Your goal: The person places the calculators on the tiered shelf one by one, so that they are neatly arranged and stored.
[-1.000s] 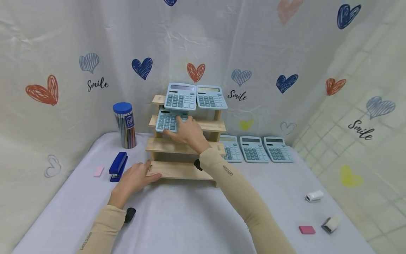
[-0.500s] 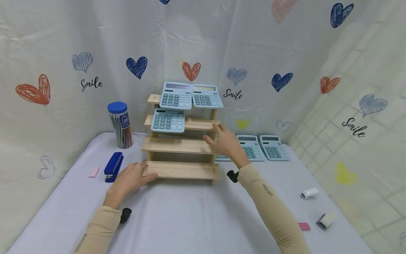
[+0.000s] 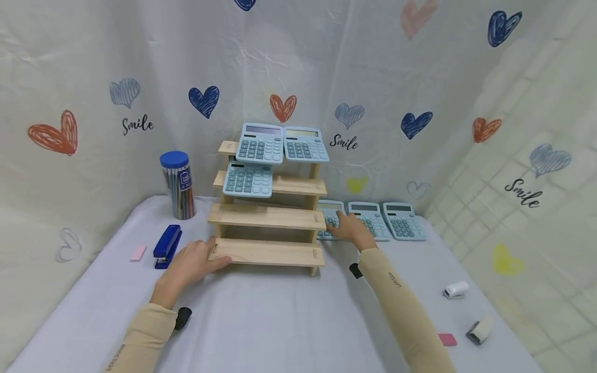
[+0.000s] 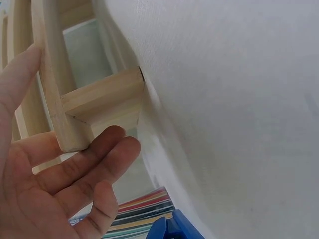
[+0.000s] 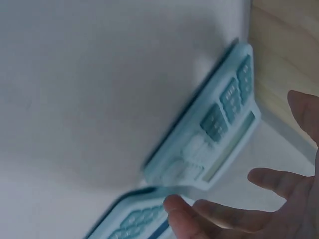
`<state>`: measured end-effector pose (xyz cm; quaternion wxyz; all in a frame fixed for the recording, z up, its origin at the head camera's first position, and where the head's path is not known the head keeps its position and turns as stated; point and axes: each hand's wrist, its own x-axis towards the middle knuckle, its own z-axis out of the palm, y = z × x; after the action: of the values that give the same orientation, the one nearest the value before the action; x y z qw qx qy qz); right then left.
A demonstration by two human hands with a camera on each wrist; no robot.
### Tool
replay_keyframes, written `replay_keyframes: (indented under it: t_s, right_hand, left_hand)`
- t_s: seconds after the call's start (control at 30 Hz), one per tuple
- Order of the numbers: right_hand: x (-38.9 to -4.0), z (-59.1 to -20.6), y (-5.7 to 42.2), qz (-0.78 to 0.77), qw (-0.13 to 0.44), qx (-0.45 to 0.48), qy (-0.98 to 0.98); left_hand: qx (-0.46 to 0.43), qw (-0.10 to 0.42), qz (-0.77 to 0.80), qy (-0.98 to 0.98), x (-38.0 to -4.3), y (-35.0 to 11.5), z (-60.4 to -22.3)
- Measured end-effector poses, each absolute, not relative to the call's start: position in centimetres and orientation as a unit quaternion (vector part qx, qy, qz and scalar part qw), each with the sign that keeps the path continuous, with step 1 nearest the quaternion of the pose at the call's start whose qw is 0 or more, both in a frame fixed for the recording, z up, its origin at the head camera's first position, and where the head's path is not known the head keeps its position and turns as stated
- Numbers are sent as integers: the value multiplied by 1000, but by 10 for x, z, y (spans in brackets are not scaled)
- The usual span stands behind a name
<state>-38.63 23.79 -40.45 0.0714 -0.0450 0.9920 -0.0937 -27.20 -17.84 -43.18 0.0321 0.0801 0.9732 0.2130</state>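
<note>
A wooden tiered shelf (image 3: 266,252) stands on the table. My left hand (image 3: 186,267) holds the left end of its lowest board; in the left wrist view the thumb and the fingers (image 4: 94,162) lie on opposite sides of the board. Over the leftmost of three light-blue calculators on the table, a calculator (image 3: 330,206) beside the shelf, is my right hand (image 3: 353,231). Its fingers (image 5: 271,180) are spread around that calculator's display end, gripping nothing. Two more calculators, left (image 3: 259,145) and right (image 3: 305,145), rest on the top tier. Another calculator (image 3: 247,179) leans on the second tier's left half.
At left are a tub of pencils (image 3: 179,186), a blue stapler (image 3: 167,246) and a pale pink eraser (image 3: 138,253). A white stapler-like item (image 3: 455,289), another white item (image 3: 480,330) and a dark pink eraser (image 3: 448,340) lie at right. A curtain hangs behind.
My right hand has let go of the second-tier calculator and moved right and down to the leftmost calculator on the table. My left hand stays on the shelf end.
</note>
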Motion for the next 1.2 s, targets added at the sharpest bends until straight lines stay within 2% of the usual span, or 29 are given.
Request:
replay_keyframes:
  t_s: [0.33,0.63,0.93,1.2]
  right_hand:
    - [-412,-415,214,-36,95,-10,995]
    - [-404,-421,213,-52,82,13,995]
    - [-375,-391,239,-133,85,2,987]
    - [-346,-348,264,-133,69,-12,989]
  left_hand:
    - [82,12,210,974,-273,-177,-435]
    - [77,12,217,973,-273,-179,-434]
    - [82,9,209,975,-270,-179,-429]
    - [86,16,210,974,-271,-180,-428]
